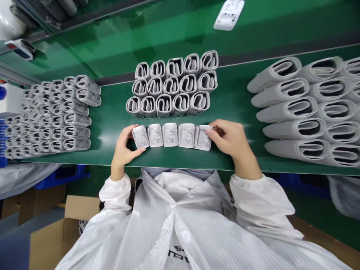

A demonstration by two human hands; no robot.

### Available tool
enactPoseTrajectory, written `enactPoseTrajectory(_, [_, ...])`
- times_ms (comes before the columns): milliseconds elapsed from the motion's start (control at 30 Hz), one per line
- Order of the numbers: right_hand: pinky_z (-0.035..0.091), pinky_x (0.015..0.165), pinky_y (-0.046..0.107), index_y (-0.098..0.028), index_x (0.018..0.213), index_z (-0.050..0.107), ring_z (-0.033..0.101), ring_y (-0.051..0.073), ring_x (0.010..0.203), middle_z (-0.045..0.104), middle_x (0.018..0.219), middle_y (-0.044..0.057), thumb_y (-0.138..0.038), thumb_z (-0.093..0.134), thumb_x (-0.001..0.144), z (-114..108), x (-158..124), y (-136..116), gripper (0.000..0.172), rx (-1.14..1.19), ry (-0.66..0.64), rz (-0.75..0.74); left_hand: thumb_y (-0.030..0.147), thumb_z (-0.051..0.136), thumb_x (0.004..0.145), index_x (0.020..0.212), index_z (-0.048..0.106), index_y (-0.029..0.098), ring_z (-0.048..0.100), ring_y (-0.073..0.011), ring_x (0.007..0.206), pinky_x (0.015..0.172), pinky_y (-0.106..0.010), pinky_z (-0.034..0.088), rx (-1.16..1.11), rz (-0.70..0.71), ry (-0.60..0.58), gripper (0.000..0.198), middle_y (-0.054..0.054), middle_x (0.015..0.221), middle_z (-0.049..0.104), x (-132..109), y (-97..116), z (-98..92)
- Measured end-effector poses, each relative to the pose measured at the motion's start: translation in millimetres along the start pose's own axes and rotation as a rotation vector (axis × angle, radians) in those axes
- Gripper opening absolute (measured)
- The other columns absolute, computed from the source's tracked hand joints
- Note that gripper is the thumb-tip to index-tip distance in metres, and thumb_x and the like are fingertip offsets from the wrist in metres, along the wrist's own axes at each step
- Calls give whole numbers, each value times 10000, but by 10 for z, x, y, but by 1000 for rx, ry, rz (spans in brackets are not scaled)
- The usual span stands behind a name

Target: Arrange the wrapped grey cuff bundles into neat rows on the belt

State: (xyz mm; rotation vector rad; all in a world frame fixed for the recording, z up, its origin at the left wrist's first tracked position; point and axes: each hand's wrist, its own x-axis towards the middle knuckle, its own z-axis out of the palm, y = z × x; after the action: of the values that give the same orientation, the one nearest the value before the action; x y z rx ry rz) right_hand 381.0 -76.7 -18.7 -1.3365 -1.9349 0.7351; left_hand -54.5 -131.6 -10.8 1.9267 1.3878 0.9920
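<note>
A row of five rolled grey cuffs (171,135) sits on the green table (108,125). The left hand (125,150) and right hand (227,138) hold its ends in narrow grips. An open cardboard box (47,243) stands below, contents hidden.

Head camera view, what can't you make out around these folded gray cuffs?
Head view:
Printed text on the front-row cuffs: too small to read.
Rightmost front cuff: end hidden by the right hand.
Large cuffs: cut off by the right edge.
Cardboard box: cut off by the bottom edge.
</note>
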Motion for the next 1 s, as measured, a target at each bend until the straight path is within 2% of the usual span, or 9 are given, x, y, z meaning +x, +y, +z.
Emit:
enactPoseTrajectory(733, [430, 613, 387, -286, 843, 678, 579, 224, 602, 635, 669, 7, -540, 676, 1073, -2, 6, -14, 343, -2, 4, 0, 725, 926, 929, 1670, 586, 304, 756, -387, 1463, 1100, -499, 708, -10, -9, 1, 918, -199, 1610, 689, 3, 1, 4])
enactPoseTrajectory(1000, [442, 612, 384, -285, 846, 676, 591, 225, 615, 641, 677, 11, -599, 656, 1100, -6, 2, -8, 404, -27, -7, 14, 754, 912, 927, 1675, 576, 294, 750, -393, 1469, 1120, -512, 701, 0, -23, -1, 940, -202, 1609, 681, -4, 9, 7])
